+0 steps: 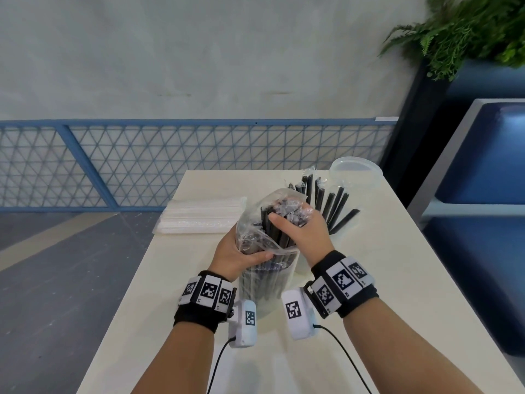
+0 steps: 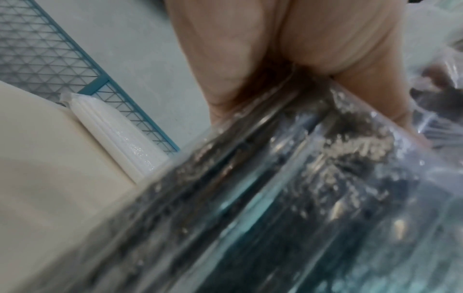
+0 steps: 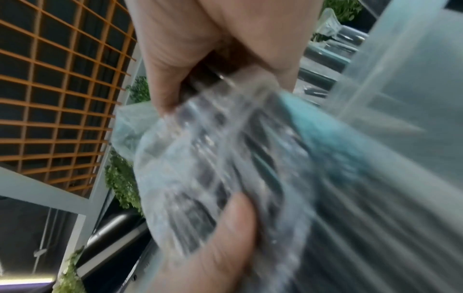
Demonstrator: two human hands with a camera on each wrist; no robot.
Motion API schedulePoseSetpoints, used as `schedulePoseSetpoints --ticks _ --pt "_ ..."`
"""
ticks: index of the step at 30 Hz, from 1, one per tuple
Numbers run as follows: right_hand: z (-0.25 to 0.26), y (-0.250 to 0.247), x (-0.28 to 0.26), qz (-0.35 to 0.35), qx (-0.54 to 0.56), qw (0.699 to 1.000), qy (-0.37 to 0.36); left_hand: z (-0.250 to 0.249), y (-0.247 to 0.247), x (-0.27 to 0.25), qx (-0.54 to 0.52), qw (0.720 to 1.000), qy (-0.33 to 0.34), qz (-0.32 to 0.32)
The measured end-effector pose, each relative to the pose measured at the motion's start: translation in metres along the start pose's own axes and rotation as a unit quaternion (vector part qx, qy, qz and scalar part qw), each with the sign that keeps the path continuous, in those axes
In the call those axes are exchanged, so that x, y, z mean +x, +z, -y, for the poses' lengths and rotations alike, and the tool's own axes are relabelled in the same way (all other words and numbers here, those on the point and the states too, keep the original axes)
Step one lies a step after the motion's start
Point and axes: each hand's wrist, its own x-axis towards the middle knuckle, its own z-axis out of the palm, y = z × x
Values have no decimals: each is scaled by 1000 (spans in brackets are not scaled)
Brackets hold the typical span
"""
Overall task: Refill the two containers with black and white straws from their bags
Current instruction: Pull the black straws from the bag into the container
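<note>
A clear bag of black straws (image 1: 264,288) stands upright on the table (image 1: 397,280) in the head view. My left hand (image 1: 241,253) grips the bag's left side, thumb across the crumpled plastic. My right hand (image 1: 298,231) is curled round the top of the straw bundle (image 1: 284,211) at the bag's mouth. In the right wrist view its fingers (image 3: 175,59) and thumb pinch the wrapped straws (image 3: 213,158). Just behind it stands a clear container (image 1: 302,265) with several black straws (image 1: 332,206) fanned out in it. A second, empty container (image 1: 355,169) stands farther back. The bag of white straws (image 1: 199,214) lies at the table's far left.
A blue mesh railing (image 1: 170,160) runs behind the table. At the right stand a dark planter with ferns (image 1: 468,32) and a blue seat (image 1: 483,166). Bare tabletop lies in front of my wrists. The white straw bag (image 2: 120,134) overhangs the table's far edge.
</note>
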Motion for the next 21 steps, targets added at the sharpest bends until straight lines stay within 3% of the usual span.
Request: schedulePoseSetpoints --ticks 5,7,12,16,21 --pt "30 -11 13 -32 43 998 -21 -5 4 0 31 999 14 3" --pt "36 -15 13 -11 74 997 -25 -5 5 -1 31 999 16 -5" --pt "10 -14 -1 66 -6 994 83 -5 2 0 31 999 9 -20" --pt "-8 3 -14 -9 -5 993 115 -7 7 -1 38 999 5 -16" --pt "9 2 1 -73 52 993 76 -12 6 -5 44 999 9 -18"
